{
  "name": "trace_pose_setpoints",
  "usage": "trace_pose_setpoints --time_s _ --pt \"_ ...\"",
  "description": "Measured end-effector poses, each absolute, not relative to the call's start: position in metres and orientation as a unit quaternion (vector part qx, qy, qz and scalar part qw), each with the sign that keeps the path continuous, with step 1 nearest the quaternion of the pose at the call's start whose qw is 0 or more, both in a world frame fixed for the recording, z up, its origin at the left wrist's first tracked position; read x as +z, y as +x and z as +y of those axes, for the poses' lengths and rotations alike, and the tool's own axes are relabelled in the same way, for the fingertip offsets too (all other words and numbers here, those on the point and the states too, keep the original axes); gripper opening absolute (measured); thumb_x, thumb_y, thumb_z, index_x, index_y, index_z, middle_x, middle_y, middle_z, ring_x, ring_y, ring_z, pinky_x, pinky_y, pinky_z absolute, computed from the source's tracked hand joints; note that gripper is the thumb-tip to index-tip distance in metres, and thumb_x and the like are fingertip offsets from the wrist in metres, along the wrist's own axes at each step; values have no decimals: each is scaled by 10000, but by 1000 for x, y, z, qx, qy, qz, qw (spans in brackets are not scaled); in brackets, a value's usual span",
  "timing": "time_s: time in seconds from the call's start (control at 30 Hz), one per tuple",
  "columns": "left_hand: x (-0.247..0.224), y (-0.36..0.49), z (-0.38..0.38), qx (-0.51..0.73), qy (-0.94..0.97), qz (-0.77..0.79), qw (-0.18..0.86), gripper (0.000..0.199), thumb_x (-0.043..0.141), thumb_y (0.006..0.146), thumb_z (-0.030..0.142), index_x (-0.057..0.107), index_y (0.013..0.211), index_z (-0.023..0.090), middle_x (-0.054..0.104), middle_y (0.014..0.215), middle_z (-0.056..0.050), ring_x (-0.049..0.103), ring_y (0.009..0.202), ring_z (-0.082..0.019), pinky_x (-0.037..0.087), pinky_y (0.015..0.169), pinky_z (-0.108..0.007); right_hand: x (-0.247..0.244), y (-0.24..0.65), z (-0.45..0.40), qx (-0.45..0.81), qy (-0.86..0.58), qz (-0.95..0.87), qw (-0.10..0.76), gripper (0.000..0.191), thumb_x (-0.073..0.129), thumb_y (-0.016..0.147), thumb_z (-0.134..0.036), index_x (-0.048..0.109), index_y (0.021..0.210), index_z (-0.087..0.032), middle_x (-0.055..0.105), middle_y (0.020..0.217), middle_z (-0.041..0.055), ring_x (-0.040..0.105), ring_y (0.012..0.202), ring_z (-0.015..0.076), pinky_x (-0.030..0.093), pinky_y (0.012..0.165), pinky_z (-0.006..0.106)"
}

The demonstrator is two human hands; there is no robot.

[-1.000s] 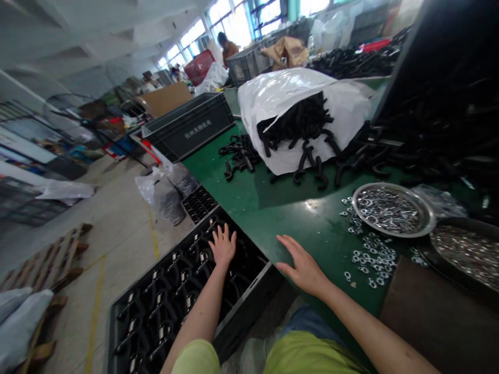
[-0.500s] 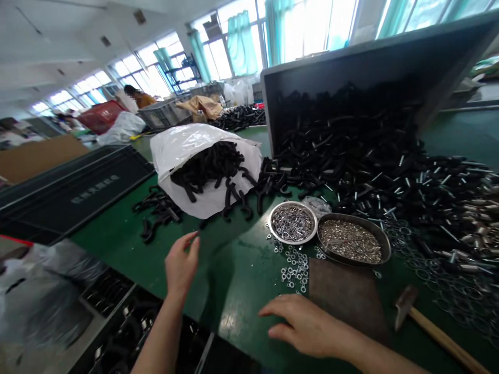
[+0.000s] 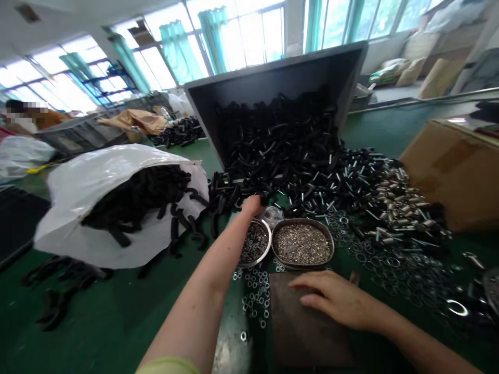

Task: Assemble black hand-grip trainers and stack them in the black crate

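Observation:
My left hand [image 3: 252, 205] reaches past the round metal bowl [image 3: 268, 248] to the near edge of a heap of black curved parts [image 3: 273, 150]. Its fingers are hidden, so what they touch does not show. The forearm covers part of the bowl, which holds small metal pieces. Over a flat brown plate [image 3: 300, 332] is my right hand [image 3: 341, 300], with thumb and fingers apart and nothing in it. Beside the bowl, an oval tin [image 3: 332, 249] is filled with small shiny pieces. Loose washers [image 3: 255, 298] lie left of the plate. A hammer head [image 3: 354, 279] peeks out behind the right hand.
A white sack [image 3: 97, 161] spills black parts at left. A tipped grey crate [image 3: 202, 119] stands behind the heap. Metal rings [image 3: 384, 270] and silver cylinders [image 3: 405, 202] lie at right, near a cardboard box [image 3: 456, 176]. A person [image 3: 50, 117] is far left.
My left hand has moved forward and right, from the bare green tabletop to the black parts. The view has turned right. My right hand now hovers over the brown plate.

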State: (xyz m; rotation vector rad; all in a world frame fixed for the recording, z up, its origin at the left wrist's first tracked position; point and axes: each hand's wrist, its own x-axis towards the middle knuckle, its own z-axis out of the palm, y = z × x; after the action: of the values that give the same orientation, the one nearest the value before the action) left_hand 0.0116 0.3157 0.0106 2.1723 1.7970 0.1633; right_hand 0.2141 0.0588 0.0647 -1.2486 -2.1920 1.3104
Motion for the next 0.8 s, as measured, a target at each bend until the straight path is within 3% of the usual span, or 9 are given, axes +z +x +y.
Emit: trace_pose_setpoints --time_s 0.13,0.23,0.27,0.37,0.43,0.57,0.63,0.8 --pt "25 15 309 76 761 610 205 276 716 638 264 712 889 150 707 954 -137 637 967 -313 480 821 -362 67 251 67 479 -452 -726 199 310 535 865 -267 627 1157 -220 674 1121 41 619 1006 177 472 883 322" --pt "52 -2 290 128 764 573 266 303 667 713 325 684 961 152 705 966 -96 654 903 -251 493 791 -323 64 294 80 424 -509 -717 217 284 500 884 -304 640 1111 -207 683 1089 35 628 974 165 477 855 298" --pt "62 -10 279 161 756 555 308 318 644 740 353 666 990 158 704 950 -78 661 850 -219 505 761 -305 62 311 85 368 -552 -719 208 266 490 888 -311 653 1073 -211 688 1068 28 627 966 163 470 853 289" --pt "83 -36 231 379 575 447 571 459 749 658 324 614 1076 190 680 828 -25 648 712 -172 529 682 -290 50 360 102 170 -702 -678 140 215 486 875 -275 682 944 -219 702 966 27 628 911 178 449 824 284" --pt "89 -53 193 453 472 387 649 526 783 620 263 596 1111 242 666 808 14 645 703 -146 541 716 -274 39 385 109 99 -761 -633 103 195 499 847 -239 686 893 -204 696 917 63 623 895 218 439 799 318" --pt "78 -77 121 496 372 395 678 592 756 598 162 582 1157 249 668 867 -3 662 800 -194 546 811 -333 13 405 114 83 -787 -603 98 150 580 777 -243 687 867 -189 665 998 117 607 911 276 421 752 362" --pt "66 -81 94 502 338 427 672 546 736 597 142 606 1121 225 658 889 -18 648 812 -193 546 785 -336 3 405 116 90 -789 -597 116 136 618 755 -275 684 834 -185 659 1002 133 603 892 284 408 726 369" --pt "28 -87 49 501 350 552 567 189 731 658 249 663 819 178 538 615 39 502 557 -80 415 531 -196 -7 414 131 155 -741 -597 264 189 744 662 -284 634 567 -162 589 563 76 552 616 202 333 625 335"
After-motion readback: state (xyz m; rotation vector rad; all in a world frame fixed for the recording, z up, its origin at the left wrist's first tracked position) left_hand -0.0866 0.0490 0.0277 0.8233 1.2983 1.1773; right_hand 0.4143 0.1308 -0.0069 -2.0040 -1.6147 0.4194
